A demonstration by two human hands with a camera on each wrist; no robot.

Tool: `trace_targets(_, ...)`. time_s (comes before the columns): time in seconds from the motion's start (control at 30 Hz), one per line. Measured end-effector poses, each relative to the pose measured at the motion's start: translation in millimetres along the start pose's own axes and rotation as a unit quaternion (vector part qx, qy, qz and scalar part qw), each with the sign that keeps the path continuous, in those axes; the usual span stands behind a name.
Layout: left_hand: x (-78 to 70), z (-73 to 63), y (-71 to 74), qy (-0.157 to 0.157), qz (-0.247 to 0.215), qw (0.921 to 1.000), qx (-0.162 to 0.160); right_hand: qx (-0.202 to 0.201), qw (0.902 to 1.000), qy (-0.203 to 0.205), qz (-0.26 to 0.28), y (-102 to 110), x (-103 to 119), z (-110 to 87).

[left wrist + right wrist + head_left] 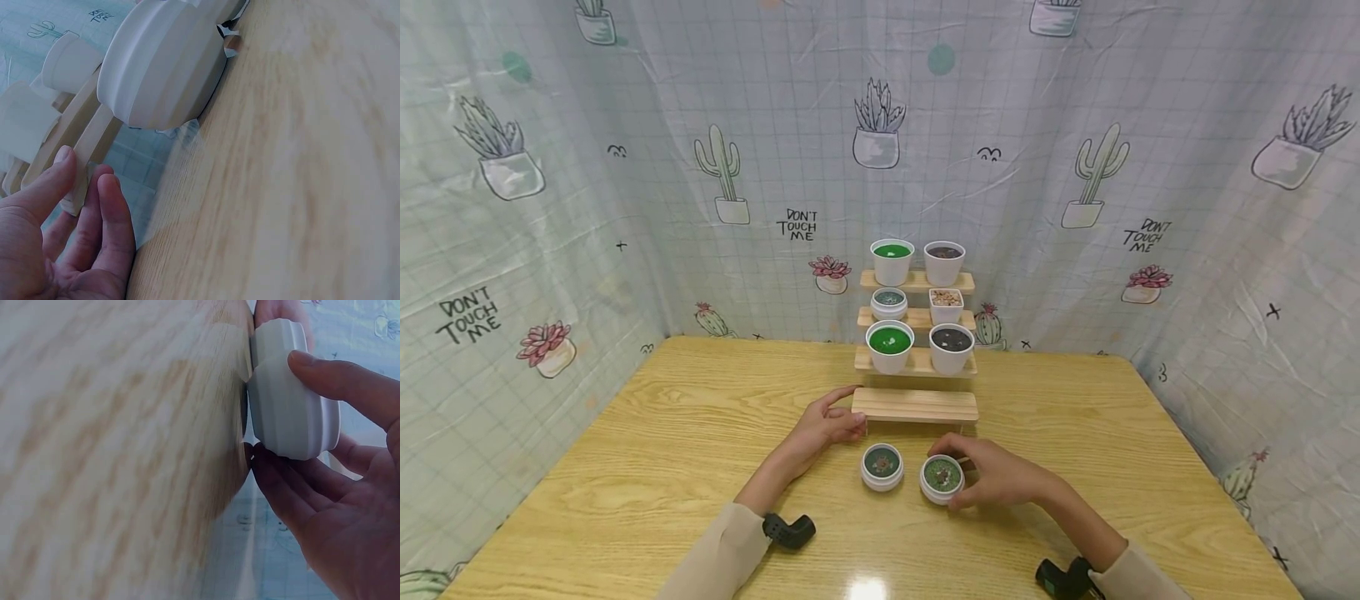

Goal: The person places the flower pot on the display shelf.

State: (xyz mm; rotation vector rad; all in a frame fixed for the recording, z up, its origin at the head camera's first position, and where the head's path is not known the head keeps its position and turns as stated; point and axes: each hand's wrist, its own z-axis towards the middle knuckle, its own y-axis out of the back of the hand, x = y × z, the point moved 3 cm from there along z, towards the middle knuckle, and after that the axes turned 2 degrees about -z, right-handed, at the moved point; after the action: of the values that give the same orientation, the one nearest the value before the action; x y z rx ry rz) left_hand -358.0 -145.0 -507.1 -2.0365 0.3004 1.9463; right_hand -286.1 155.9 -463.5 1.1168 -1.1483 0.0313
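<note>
My left hand (822,423) pinches the left end of the lowest wooden step (914,405) of a tiered display stand. In the left wrist view its thumb (57,172) lies on one face of the step and fingers curl at the other. My right hand (1000,473) holds a small round white pot (942,479) with a green, speckled top, thumb on the near side and fingers behind. In the right wrist view that pot (290,394) sits at the tabletop. A similar white pot (882,467) with a dark green top stands between the hands.
Higher steps of the stand carry white cups with green (891,343) and dark (951,343) contents, a low round pot (889,303) and a square pot (947,305) with pale bits. Behind the wooden table (700,467) hangs a cactus-print curtain (790,100).
</note>
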Motion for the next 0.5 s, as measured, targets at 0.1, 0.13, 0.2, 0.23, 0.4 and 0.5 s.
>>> trace_targets(0.1,0.1,0.0,0.5,-0.002,0.001,1.0000,0.003,-0.001,1.0000,-0.001,-0.001,0.5,-0.1,0.4)
trace_targets(0.13,0.1,0.0,0.5,-0.002,0.001,1.0000,0.004,-0.001,1.0000,-0.001,-0.002,0.5,0.2,0.4)
trace_targets(0.2,-0.3,-0.2,0.5,-0.002,0.002,1.0000,0.005,-0.001,1.0000,-0.002,-0.001,0.5,0.5,0.5)
trace_targets(0.23,-0.6,-0.4,0.5,-0.002,0.002,1.0000,0.005,-0.001,1.0000,-0.002,-0.001,0.6,0.8,0.5)
trace_targets(0.4,-0.9,-0.3,0.4,-0.002,0.002,1.0000,0.005,-0.001,1.0000,-0.005,0.005,0.4,1.1,1.0)
trace_targets(0.5,-0.3,0.7,0.2,-0.003,0.001,1.0000,0.004,-0.003,1.0000,-0.008,0.005,0.6,2.1,1.2)
